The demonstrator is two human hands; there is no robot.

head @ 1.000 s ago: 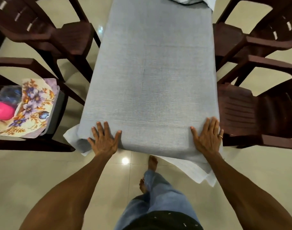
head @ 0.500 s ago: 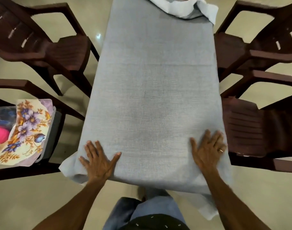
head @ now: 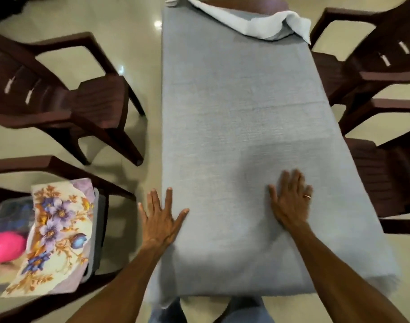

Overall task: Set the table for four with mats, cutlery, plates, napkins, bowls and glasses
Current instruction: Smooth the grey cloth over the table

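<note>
A grey tablecloth (head: 241,113) covers the long table. Its far end is folded back in a pale rumpled flap (head: 257,22), with bare brown table showing behind it. My left hand (head: 160,220) lies flat with fingers spread at the cloth's near left edge. Flat on the cloth near the right side, my right hand (head: 291,201) wears a ring. A stack of floral mats (head: 54,234) rests on a chair seat at the lower left, beside a pink object (head: 5,248) and a dark container (head: 10,213).
Dark brown plastic chairs stand around the table: one at the upper left (head: 59,99), one at the lower left holding the mats, two on the right (head: 371,66), (head: 390,178). The floor is shiny beige tile. My legs show below the table's near end.
Both hands slid forward along the cloth, away from its near edge. The view moved closer, so the folded-back far end now shows more fully.
</note>
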